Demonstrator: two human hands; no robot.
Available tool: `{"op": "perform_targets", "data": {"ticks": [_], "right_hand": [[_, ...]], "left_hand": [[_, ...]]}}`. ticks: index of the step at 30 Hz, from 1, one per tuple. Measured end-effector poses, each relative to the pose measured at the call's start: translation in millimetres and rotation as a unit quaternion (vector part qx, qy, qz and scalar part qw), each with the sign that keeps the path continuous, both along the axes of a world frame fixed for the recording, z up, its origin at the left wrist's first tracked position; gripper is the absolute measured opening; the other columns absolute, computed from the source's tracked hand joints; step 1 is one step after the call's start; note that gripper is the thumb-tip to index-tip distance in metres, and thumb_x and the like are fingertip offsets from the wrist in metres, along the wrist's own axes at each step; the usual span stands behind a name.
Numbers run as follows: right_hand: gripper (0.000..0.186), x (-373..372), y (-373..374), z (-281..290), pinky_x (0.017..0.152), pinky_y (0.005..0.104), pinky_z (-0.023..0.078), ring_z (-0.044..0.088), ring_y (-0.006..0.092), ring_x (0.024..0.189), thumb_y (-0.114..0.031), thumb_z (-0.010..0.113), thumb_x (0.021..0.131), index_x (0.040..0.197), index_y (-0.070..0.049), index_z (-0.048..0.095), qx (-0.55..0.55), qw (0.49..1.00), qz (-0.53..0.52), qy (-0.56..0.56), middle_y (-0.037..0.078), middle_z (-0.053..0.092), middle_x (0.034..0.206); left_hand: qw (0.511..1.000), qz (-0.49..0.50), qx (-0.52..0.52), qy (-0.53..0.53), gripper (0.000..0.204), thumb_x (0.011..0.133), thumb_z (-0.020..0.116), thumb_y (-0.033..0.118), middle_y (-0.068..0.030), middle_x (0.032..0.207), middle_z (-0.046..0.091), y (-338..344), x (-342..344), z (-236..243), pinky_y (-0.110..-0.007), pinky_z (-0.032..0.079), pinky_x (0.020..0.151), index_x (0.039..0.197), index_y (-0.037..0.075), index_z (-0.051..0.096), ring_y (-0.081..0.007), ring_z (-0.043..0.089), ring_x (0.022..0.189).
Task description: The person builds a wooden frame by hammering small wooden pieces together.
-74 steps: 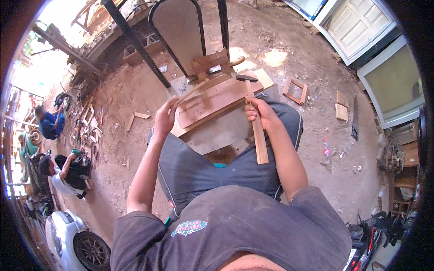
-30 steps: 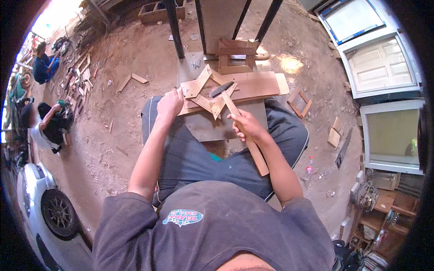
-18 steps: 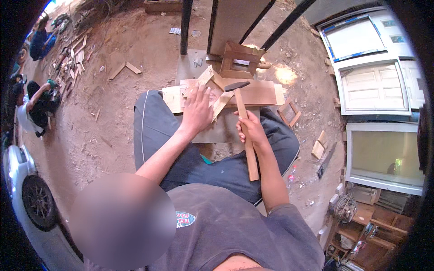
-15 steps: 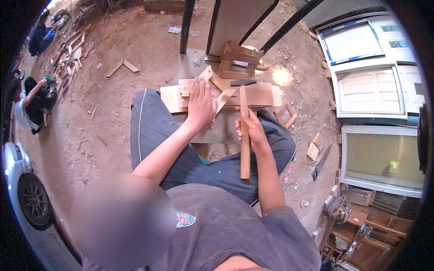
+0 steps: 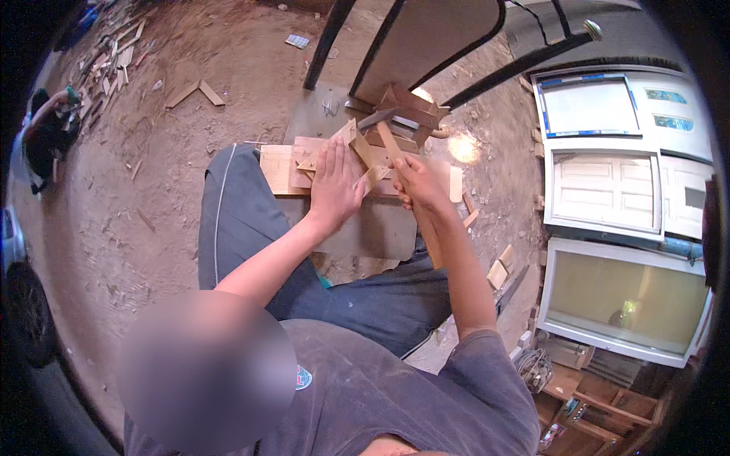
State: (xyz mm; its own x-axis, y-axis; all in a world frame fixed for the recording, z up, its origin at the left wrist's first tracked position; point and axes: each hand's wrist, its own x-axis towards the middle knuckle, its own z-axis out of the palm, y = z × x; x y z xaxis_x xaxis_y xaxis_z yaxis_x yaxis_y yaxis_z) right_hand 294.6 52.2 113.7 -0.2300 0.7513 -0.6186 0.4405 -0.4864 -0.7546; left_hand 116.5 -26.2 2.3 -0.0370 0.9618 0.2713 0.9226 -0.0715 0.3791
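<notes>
My left hand [image 5: 334,186] lies with fingers stretched out, pressing on a small frame of joined wooden strips [image 5: 363,148]. That frame rests on a pale wooden board [image 5: 280,169] laid across in front of my knees. My right hand [image 5: 418,184] is closed around the wooden handle of a hammer [image 5: 389,141]. The hammer's dark head is at the far end, over the far part of the strips. Just beyond it, a second wooden frame [image 5: 414,102] leans by the dark metal legs. Whether the hammer head touches wood I cannot tell.
Loose nails [image 5: 329,107] lie on a grey sheet. Dark metal legs [image 5: 328,45] rise at the far side. Two joined strips [image 5: 196,94] and wood scraps [image 5: 122,57] lie on the dirt floor. White framed panels [image 5: 604,178] stand at right; another person [image 5: 47,140] sits far left.
My right hand has moved farther away with the hammer, whose head now tilts leftward over the wooden strips. My left hand stays on the frame. The whole view has shifted slightly.
</notes>
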Motion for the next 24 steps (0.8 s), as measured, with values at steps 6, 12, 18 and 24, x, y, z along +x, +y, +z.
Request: {"op": "perform_targets", "data": {"ticks": [6, 12, 18, 24], "right_hand": [[0.031, -12.3, 28.8, 8.1, 0.04, 0.0252, 0.036, 0.041, 0.007, 0.043, -0.04, 0.051, 0.111, 0.116, -0.01, 0.057, 0.016, 0.998, 0.055, -0.039, -0.002, 0.049, 0.068], [0.033, -10.9, 58.3, 46.6, 0.041, 0.0248, 0.036, 0.041, 0.0067, 0.046, -0.042, 0.052, 0.11, 0.116, -0.01, 0.059, 0.045, 0.994, 0.054, -0.087, -0.002, 0.05, 0.068], [0.034, -27.8, 58.8, 48.8, 0.04, 0.0231, 0.034, 0.041, 0.0049, 0.045, -0.044, 0.055, 0.109, 0.108, -0.01, 0.058, 0.07, 0.972, 0.158, -0.159, -0.004, 0.046, 0.067], [0.036, -44.3, 78.6, 84.7, 0.048, 0.0258, 0.038, 0.048, 0.0066, 0.056, -0.041, 0.056, 0.108, 0.124, -0.009, 0.061, 0.096, 0.97, 0.136, -0.179, -0.004, 0.052, 0.073]], "left_hand": [[0.999, 0.013, -0.006, -0.029, 0.083, 0.096, 0.056, 0.045, -0.0277, 0.165, 0.032, 1.2, -0.1, -3.1, -0.048, 0.009, 0.131, 0.153, -0.012, 0.04, -0.0375, 0.021, 0.158], [0.999, 0.009, -0.019, -0.048, 0.082, 0.096, 0.056, 0.045, -0.0263, 0.166, 0.032, 1.1, 1.4, -1.1, -0.047, 0.009, 0.131, 0.153, -0.011, 0.04, -0.0362, 0.021, 0.159], [0.998, 0.01, -0.035, -0.049, 0.083, 0.097, 0.055, 0.048, -0.0252, 0.167, 0.03, 1.9, 0.6, -2.4, -0.047, 0.01, 0.131, 0.154, -0.011, 0.04, -0.035, 0.021, 0.159], [0.997, 0.01, -0.046, -0.053, 0.083, 0.098, 0.054, 0.048, -0.0243, 0.167, 0.03, 2.5, -1.0, -0.8, -0.047, 0.01, 0.131, 0.154, -0.011, 0.039, -0.034, 0.02, 0.159]]}}
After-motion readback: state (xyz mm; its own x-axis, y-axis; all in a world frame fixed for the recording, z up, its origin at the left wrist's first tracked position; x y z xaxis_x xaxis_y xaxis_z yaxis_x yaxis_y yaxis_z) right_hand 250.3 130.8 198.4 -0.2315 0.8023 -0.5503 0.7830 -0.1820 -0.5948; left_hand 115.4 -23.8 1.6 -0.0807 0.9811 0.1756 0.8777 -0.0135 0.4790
